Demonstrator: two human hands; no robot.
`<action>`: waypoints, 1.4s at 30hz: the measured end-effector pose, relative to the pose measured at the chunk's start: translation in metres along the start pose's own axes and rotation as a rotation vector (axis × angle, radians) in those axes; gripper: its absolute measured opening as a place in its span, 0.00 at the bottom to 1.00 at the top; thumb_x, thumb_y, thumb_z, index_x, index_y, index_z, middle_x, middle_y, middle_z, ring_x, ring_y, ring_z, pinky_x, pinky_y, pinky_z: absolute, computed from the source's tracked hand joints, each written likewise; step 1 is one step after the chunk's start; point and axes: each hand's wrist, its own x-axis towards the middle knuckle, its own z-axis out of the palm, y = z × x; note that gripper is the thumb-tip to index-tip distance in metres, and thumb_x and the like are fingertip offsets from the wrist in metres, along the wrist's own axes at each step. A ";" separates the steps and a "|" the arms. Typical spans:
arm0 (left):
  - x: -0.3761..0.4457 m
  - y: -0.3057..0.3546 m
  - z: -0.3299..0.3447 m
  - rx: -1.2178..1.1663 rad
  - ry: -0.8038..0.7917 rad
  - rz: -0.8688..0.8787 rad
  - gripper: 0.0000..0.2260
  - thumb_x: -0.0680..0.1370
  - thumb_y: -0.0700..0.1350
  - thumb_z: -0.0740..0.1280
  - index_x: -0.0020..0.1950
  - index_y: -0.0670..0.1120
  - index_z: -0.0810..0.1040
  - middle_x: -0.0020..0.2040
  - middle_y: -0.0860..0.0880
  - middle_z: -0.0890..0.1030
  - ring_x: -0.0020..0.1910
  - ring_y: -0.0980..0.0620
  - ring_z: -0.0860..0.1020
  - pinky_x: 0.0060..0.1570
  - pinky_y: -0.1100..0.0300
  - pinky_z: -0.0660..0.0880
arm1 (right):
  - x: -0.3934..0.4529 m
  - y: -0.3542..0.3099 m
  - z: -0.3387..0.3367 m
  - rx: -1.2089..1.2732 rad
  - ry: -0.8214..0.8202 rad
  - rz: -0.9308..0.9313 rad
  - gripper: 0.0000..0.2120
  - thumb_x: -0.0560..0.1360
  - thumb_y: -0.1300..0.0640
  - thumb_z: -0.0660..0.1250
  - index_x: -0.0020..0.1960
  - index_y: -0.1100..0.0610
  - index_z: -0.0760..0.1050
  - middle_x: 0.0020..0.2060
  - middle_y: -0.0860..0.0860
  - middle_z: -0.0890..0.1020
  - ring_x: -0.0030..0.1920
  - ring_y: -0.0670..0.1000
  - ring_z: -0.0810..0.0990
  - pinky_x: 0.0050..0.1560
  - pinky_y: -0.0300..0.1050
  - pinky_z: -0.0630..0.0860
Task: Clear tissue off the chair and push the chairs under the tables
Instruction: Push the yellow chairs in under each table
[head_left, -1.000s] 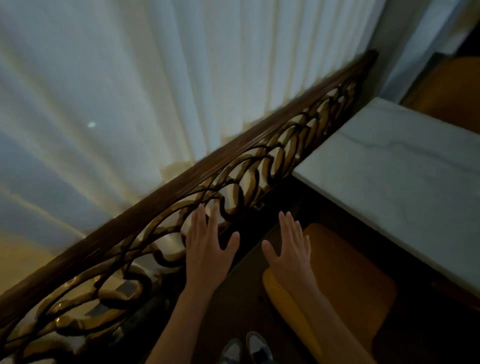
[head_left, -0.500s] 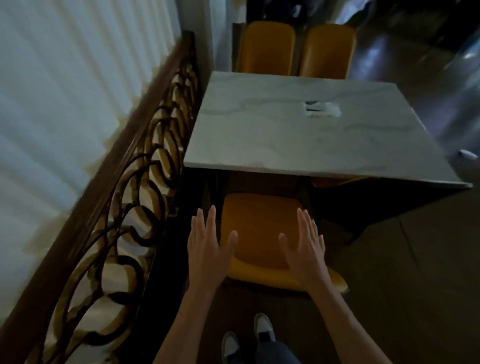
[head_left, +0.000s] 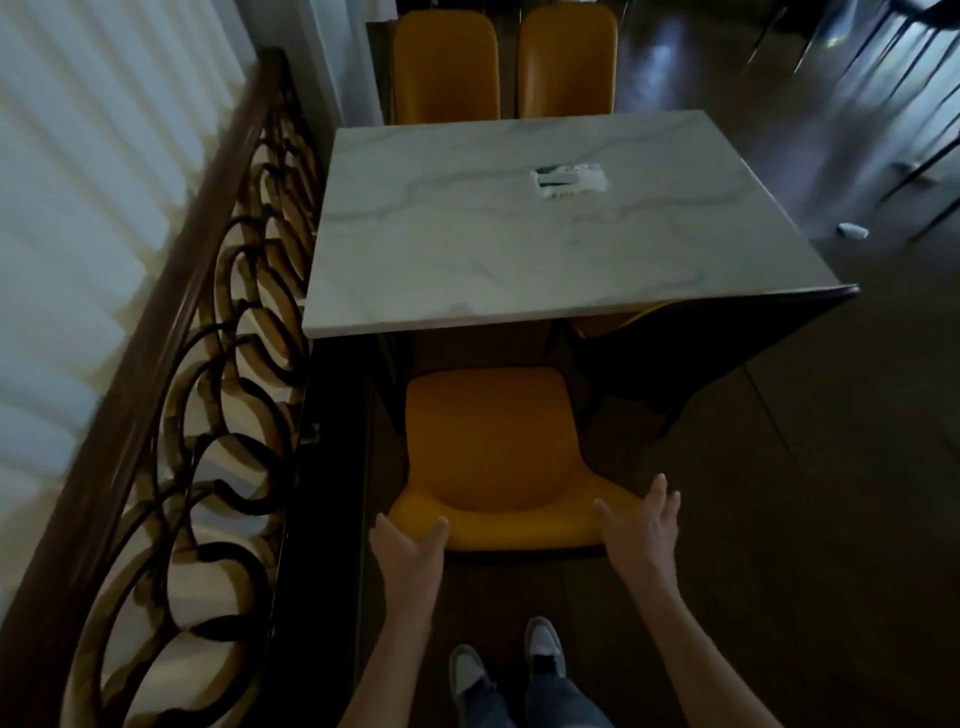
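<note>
A: Both hands at the backrest of the near yellow chair (head_left: 488, 457) now. Left hand (head_left: 410, 545) spread open, thumb hooked over the left corner of the top edge; right hand (head_left: 641, 530) open too, fingers apart, at the right corner, contact there hard to confirm.

B: Seat empty, no tissue on it. Only white scraps elsewhere: 1 crumpled bundle (head_left: 570, 180) on the marble table (head_left: 467, 249), 1 small piece (head_left: 852, 230) out on the floor, well apart from the chair.

A: So, push step, probably. Seat front just short of the table edge, plenty left to slide.

B: Best done with even pressure from both corners, straight ahead, low and steady. Railing (head_left: 218, 332) close on the left, so no drifting that way. 1 neighbouring chair (head_left: 618, 318) already tucked under, a decent guide for depth.
</note>
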 end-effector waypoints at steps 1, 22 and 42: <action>0.000 -0.002 0.003 -0.063 0.018 -0.043 0.44 0.79 0.52 0.70 0.82 0.46 0.43 0.83 0.44 0.47 0.81 0.40 0.51 0.76 0.40 0.57 | 0.000 0.004 0.000 0.101 -0.017 0.054 0.49 0.74 0.45 0.70 0.79 0.50 0.39 0.80 0.55 0.45 0.78 0.60 0.49 0.73 0.65 0.59; 0.023 -0.043 0.037 -0.810 0.015 -0.392 0.33 0.68 0.50 0.79 0.67 0.71 0.69 0.60 0.55 0.77 0.54 0.43 0.78 0.34 0.43 0.82 | -0.011 0.002 0.022 1.177 -0.155 0.600 0.27 0.74 0.57 0.72 0.70 0.53 0.66 0.59 0.60 0.77 0.56 0.64 0.78 0.40 0.64 0.79; 0.054 0.068 0.064 -0.748 0.073 -0.178 0.31 0.79 0.41 0.70 0.78 0.56 0.62 0.72 0.44 0.70 0.69 0.36 0.70 0.55 0.39 0.77 | 0.076 -0.058 0.028 1.136 -0.207 0.538 0.11 0.74 0.60 0.71 0.53 0.52 0.72 0.53 0.59 0.79 0.52 0.61 0.80 0.38 0.58 0.80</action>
